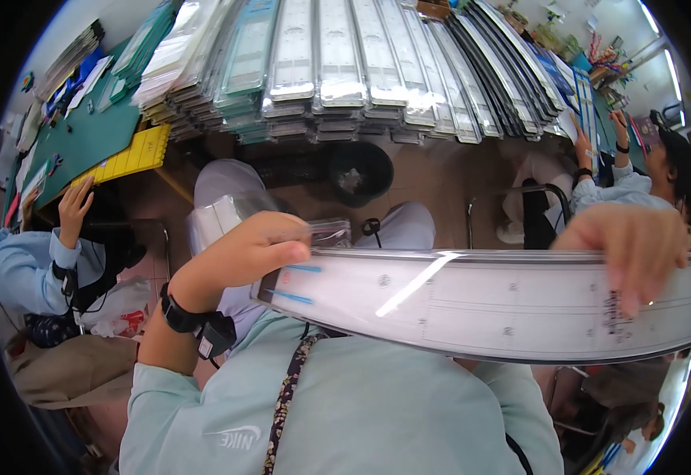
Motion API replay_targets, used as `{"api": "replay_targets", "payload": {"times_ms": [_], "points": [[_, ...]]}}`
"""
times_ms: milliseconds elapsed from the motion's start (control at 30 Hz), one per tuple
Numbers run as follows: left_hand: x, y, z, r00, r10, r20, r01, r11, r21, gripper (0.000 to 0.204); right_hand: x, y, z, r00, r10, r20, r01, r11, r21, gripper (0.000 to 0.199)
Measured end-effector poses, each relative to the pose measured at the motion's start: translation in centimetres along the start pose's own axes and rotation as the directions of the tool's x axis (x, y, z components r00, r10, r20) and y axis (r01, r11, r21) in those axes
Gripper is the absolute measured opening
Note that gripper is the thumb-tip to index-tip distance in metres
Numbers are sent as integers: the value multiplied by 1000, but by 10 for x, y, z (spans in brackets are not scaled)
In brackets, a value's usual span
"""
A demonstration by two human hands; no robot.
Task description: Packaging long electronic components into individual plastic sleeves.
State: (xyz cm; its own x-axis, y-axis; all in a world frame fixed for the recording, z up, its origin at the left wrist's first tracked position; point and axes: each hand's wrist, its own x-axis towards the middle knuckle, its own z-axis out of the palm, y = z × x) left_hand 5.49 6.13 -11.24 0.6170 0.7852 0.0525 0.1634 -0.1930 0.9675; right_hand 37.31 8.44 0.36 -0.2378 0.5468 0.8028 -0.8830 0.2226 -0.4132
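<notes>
A long, flat, clear plastic case [472, 305] stretches across my front, from above my chest to the right rim. Inside is a white sheet with small printed marks, and two thin blue strips lie at its left end. My left hand [262, 249] is closed at the case's upper left corner, its thumb pointing right along the edge. Farther right, my right hand [626, 249] reaches over the upper edge, its slightly blurred fingers bent down onto the face; its thumb is hidden. Beyond my left hand, more clear plastic packaging [227, 212] rests over my lap.
High stacks of similar long cases [337, 59] fill the table ahead. A dark round bin [361, 176] stands on the floor below them. One co-worker [37, 261] sits at left by a green table [84, 142] with a yellow panel [128, 154]; another [618, 186] sits at right.
</notes>
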Motion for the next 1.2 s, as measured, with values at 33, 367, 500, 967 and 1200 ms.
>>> {"api": "replay_targets", "payload": {"times_ms": [33, 367, 500, 967, 1200], "points": [[1, -1, 0, 1000, -6, -23, 6, 1000, 0, 40, 2, 19, -5, 989, 48, 139, -39, 997, -71, 28], [14, 19, 6, 992, -64, 106, 60, 997, 43, 30, 2, 45, -7, 939, 126, 321, -43, 967, -251, 66], [10, 11, 6, 1000, -12, 22, 10, 996, 88, 27, 0, 28, 1, 998, -54, -24, 47, 971, -234, 58], [19, 12, 8, 990, 142, -22, -133, 963, 233, 9, -18, -23, -14, 993, -62, 102, 89, 956, -280, 45], [22, 23, 15, 987, 109, -115, -115, 992, -46, 12, -22, -25, -5, 899, -388, -204, 268, 855, -444, 28]]}}
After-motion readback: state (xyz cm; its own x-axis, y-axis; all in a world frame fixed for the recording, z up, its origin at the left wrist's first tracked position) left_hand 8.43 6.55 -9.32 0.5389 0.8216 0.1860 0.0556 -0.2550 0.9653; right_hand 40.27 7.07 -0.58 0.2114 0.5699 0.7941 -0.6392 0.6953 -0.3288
